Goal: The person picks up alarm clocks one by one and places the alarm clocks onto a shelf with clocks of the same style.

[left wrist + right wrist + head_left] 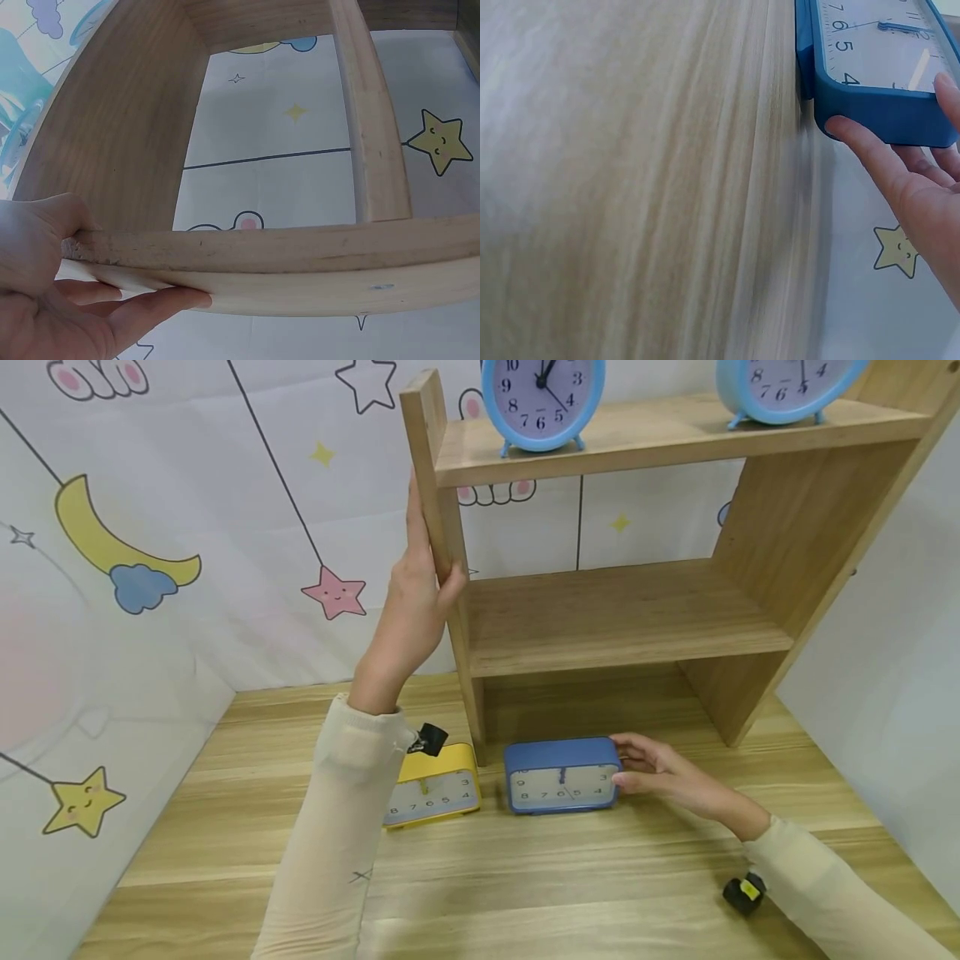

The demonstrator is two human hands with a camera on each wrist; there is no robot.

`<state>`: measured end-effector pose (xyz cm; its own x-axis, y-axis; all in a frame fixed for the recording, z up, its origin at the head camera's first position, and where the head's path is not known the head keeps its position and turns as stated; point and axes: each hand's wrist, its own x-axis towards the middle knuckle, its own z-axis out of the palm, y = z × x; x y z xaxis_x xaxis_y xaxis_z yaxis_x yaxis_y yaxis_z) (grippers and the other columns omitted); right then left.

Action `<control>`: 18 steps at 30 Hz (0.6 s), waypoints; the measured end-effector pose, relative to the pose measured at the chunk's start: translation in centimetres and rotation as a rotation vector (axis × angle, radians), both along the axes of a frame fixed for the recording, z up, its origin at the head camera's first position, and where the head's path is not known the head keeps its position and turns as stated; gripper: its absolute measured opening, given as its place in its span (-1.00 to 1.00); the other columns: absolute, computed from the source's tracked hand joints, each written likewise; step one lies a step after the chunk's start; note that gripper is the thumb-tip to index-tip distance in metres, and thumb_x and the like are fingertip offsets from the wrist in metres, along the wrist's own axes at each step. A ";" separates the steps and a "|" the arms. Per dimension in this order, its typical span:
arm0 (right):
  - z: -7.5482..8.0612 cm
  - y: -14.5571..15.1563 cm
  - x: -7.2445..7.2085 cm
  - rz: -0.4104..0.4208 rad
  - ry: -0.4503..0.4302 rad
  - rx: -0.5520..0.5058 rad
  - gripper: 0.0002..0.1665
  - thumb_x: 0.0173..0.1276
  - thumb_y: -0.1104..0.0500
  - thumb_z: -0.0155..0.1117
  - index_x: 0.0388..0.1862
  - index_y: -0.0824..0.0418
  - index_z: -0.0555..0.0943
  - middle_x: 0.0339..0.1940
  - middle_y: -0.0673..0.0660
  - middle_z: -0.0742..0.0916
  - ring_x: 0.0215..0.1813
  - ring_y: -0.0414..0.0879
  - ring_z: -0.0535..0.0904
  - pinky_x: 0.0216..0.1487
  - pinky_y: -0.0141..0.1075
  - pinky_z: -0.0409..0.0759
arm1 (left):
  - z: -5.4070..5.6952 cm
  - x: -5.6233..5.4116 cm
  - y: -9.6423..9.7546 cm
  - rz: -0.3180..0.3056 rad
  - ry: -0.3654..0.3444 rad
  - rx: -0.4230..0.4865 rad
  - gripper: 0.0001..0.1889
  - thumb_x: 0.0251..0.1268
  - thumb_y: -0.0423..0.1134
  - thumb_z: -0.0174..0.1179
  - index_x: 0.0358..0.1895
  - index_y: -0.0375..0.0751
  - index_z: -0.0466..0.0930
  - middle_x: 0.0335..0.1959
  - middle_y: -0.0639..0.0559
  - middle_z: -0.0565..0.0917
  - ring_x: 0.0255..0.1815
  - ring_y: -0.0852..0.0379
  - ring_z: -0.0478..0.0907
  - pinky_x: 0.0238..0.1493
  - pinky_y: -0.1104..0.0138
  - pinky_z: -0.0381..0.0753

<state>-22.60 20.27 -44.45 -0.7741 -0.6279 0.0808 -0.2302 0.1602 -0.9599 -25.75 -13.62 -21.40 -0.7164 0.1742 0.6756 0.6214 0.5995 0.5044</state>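
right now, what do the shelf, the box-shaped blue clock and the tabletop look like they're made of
Shelf: probably wood, smooth finish; grain runs along its boards.
Box-shaped blue clock: case likely plastic, smooth and evenly coloured with rounded corners, though painted metal is possible.
Tabletop: wood-look, slight sheen; streaky grain shows, but real wood or printed laminate I cannot tell.

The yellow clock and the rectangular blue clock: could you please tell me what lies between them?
The head view shows bare tabletop between them, with the foot of the shelf's left panel further back.
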 end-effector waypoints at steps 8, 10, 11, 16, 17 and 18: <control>0.2 0.0 0.1 0.020 -0.056 -0.034 -0.26 0.50 0.33 0.14 0.46 0.61 0.04 0.27 0.54 0.43 0.13 -0.16 0.57 0.04 -0.15 0.63 | 0.0 0.0 0.0 -0.004 0.005 0.000 -0.05 0.40 -0.48 0.00 0.61 0.01 -0.48 0.52 -0.12 0.18 0.24 -0.04 0.46 0.17 0.21 0.51; 0.2 0.1 0.1 0.020 -0.060 -0.033 -0.25 0.50 0.32 0.14 0.47 0.61 0.03 0.27 0.55 0.42 0.13 -0.17 0.57 0.04 -0.14 0.63 | 0.0 0.0 0.0 -0.004 0.006 0.000 -0.05 0.41 -0.48 0.00 0.61 0.01 -0.48 0.51 -0.13 0.19 0.23 -0.05 0.46 0.17 0.20 0.52; 0.2 0.1 0.1 0.019 -0.061 -0.033 -0.25 0.50 0.32 0.14 0.47 0.61 0.03 0.28 0.55 0.41 0.13 -0.17 0.57 0.04 -0.14 0.63 | 0.0 0.0 0.0 -0.001 0.003 -0.001 -0.05 0.41 -0.48 0.00 0.61 0.02 -0.48 0.51 -0.12 0.19 0.24 -0.04 0.46 0.17 0.21 0.51; 0.1 0.1 0.0 0.028 -0.068 -0.052 -0.26 0.51 0.33 0.12 0.46 0.62 0.02 0.26 0.55 0.42 0.12 -0.13 0.59 0.03 -0.10 0.64 | -0.1 -0.1 0.0 -0.007 0.005 0.001 -0.06 0.42 -0.48 0.00 0.61 0.01 -0.47 0.51 -0.14 0.19 0.24 -0.06 0.46 0.18 0.17 0.52; 0.1 0.1 0.0 0.031 -0.073 -0.059 -0.26 0.51 0.34 0.12 0.46 0.63 0.02 0.26 0.55 0.43 0.12 -0.12 0.59 0.03 -0.09 0.64 | -0.1 -0.1 0.0 -0.007 0.004 0.000 -0.06 0.42 -0.47 -0.01 0.61 0.00 -0.47 0.51 -0.15 0.19 0.24 -0.06 0.46 0.17 0.17 0.52; 0.1 0.1 0.0 0.035 -0.079 -0.067 -0.27 0.51 0.35 0.11 0.46 0.63 0.02 0.26 0.55 0.44 0.12 -0.10 0.60 0.03 -0.08 0.64 | -0.1 -0.1 -0.1 -0.007 0.001 0.000 -0.06 0.42 -0.47 -0.01 0.61 0.00 -0.47 0.52 -0.15 0.18 0.24 -0.06 0.46 0.18 0.17 0.51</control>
<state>-22.57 20.42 -44.35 -0.7571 -0.6503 0.0631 -0.1579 0.0883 -0.9835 -25.85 -13.69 -21.49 -0.7146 0.1790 0.6762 0.6261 0.5948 0.5042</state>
